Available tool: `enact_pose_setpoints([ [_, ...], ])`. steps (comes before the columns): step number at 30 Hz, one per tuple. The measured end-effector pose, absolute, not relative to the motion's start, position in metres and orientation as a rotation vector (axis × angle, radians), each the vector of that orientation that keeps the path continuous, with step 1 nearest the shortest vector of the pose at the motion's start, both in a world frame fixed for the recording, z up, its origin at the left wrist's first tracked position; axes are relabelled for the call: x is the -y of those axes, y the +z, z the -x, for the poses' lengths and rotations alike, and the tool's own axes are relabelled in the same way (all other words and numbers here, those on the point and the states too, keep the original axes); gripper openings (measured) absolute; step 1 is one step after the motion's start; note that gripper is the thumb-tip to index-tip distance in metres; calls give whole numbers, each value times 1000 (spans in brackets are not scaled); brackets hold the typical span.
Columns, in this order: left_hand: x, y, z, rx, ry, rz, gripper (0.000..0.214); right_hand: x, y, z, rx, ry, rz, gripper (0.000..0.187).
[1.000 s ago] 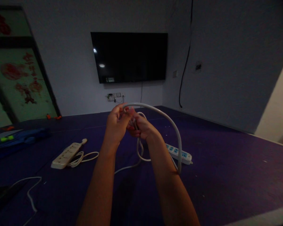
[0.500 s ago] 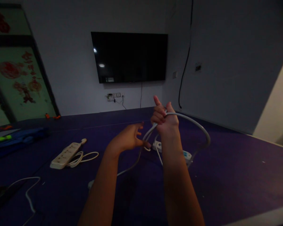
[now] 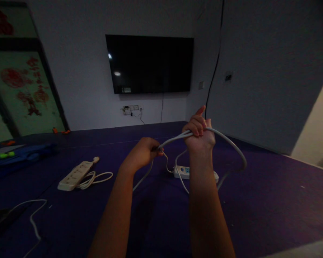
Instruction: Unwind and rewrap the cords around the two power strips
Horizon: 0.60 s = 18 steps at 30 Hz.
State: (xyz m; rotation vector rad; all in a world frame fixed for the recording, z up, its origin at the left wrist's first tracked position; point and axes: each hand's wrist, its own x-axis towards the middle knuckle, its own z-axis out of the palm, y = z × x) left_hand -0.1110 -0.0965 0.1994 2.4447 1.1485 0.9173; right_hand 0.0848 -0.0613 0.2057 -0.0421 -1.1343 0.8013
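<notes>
A white power cord (image 3: 231, 146) hangs in loose loops between my two hands, above the purple surface. My right hand (image 3: 199, 134) is raised with its fingers curled round the cord, and a big loop arcs out to its right. Lower and to the left, my left hand (image 3: 146, 152) pinches the strands of the same cord. From that pinch a length runs down to a white power strip (image 3: 181, 172) lying behind my right forearm, which covers part of it. Another length drops behind my left forearm, where its end is hidden.
A second power strip (image 3: 75, 176) lies on the left with its cord (image 3: 93, 181) coiled beside it. A thin white cable (image 3: 33, 222) curls at the lower left. Blue cloth (image 3: 24, 157) lies farther back. A television (image 3: 150, 64) hangs on the wall.
My left hand has closed on the cord after reaching with spread fingers. My right hand has moved a little to the right, stretching the strands between the hands.
</notes>
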Motion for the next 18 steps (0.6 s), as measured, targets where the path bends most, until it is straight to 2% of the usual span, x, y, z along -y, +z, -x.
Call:
enact_pose_setpoints([
  [8,111,210,135,-913,879,-2071,15,59,209,-68,1097,1032,40,43],
  [13,114,216,135,-784,1353,-1803,14,69,216,-51,914,1169,142,50],
  [18,108,217,117,-559,1807,-1587,11,69,215,-36,1007,1337,209,54],
])
